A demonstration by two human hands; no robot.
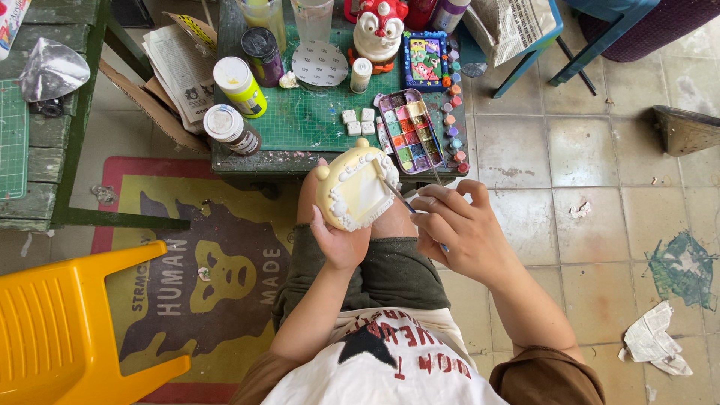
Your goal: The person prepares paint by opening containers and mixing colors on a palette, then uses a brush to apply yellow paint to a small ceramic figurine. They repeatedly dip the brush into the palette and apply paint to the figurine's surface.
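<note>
We are holding the cream plaster frame (352, 187) in our left hand (339, 238), fingers wrapped round its lower edge, propped on our knee just off the front edge of the desk (300, 161). Our right hand (457, 229) is pinching a thin paintbrush (397, 195) in a closed pencil grip, its tip meeting the right side of the frame's flat yellowish panel.

To do this step well, we are judging that the frame should be staying braced against the knee, so the brush hand alone is moving. We are keeping the strokes short and light beside the raised white trim, tilting the frame rather than bending the wrist. The paint palette (409, 131) is sitting at the front right corner, near enough for reloading; we are wiping off excess so nothing is running into the trim.
</note>
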